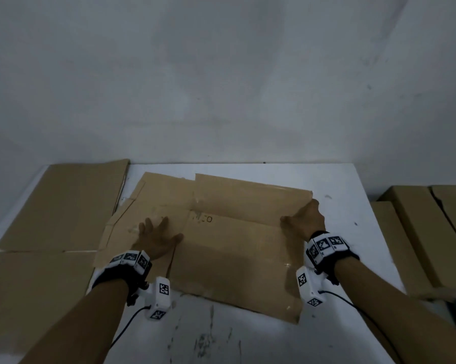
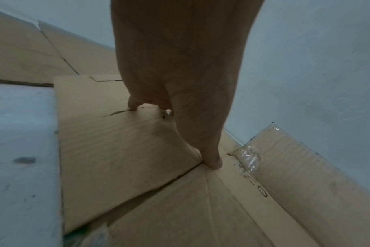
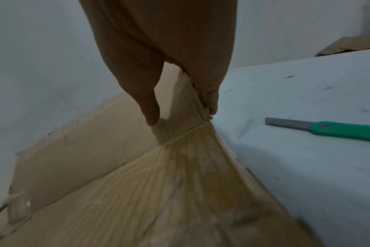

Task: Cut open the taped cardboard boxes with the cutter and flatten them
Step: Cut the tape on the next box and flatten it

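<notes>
A brown cardboard box (image 1: 229,248), cut open, lies nearly flat in the middle of the white table (image 1: 221,337). My left hand (image 1: 156,237) presses down on its left part with spread, straight fingers; the thumb (image 2: 211,160) sits on a crease. My right hand (image 1: 304,219) holds the right end of the far flap (image 3: 186,103), thumb (image 3: 151,115) on the inner face and fingers (image 3: 210,100) on the outer side. That flap still stands up a little. The cutter (image 3: 327,129), green handle and grey blade, lies on the table right of the box, seen only in the right wrist view.
Flattened cardboard sheets (image 1: 64,206) lie at the table's left, one (image 1: 32,298) nearer to me. Several closed boxes (image 1: 419,232) stand beside the table's right edge. A grey wall rises right behind the table. Clear tape (image 2: 248,158) clings to a flap corner.
</notes>
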`<state>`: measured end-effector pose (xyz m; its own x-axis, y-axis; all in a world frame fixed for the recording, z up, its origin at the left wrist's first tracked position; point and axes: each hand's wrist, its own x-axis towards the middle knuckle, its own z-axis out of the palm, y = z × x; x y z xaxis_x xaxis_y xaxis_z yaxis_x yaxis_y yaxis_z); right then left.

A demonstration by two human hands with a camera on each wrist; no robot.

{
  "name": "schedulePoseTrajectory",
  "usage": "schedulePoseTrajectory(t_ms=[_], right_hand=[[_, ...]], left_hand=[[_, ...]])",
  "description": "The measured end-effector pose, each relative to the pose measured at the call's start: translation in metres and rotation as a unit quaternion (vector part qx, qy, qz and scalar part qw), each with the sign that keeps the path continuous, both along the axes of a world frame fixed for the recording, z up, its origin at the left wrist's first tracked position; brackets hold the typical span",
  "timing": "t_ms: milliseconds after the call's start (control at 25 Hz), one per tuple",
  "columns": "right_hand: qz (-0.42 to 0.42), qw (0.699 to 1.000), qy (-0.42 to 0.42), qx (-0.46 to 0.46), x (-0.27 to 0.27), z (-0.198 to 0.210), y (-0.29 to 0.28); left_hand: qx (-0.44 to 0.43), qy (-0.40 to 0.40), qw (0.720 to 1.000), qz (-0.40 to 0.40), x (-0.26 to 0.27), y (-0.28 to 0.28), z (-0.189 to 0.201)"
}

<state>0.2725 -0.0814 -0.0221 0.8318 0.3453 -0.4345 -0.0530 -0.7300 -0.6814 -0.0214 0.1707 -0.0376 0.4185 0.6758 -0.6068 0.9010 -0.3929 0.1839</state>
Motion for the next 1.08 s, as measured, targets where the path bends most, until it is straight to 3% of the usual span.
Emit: schedulePoseTrajectory(t_ms=[240, 400, 480, 720, 920, 1080], right_hand=[[0.075, 0.996, -0.016, -0.055, -0.021, -0.026, 0.002], [0.215, 0.961, -0.035, -0.171, -0.038, -0.034, 0.006], [0.233, 0.949, -0.051, -0.205, -0.046, -0.039, 0.007], [0.135, 0.961, -0.038, -0.238, -0.049, -0.042, 0.012], [0.011, 0.980, 0.003, -0.196, -0.034, -0.030, 0.017], [-0.061, 0.986, 0.025, -0.151, -0.023, -0.021, 0.016]], left_hand=[[0.027, 0.015, 0.999, 0.018, 0.004, -0.008, -0.023], [0.025, 0.018, 0.999, 0.024, 0.006, -0.008, -0.034], [0.026, 0.016, 0.999, 0.033, 0.007, -0.012, -0.038], [0.032, -0.017, 0.997, 0.062, 0.002, -0.019, -0.051], [-0.041, -0.067, 0.996, 0.032, -0.012, -0.007, -0.045], [0.093, -0.198, 0.966, 0.134, -0.037, -0.024, -0.057]])
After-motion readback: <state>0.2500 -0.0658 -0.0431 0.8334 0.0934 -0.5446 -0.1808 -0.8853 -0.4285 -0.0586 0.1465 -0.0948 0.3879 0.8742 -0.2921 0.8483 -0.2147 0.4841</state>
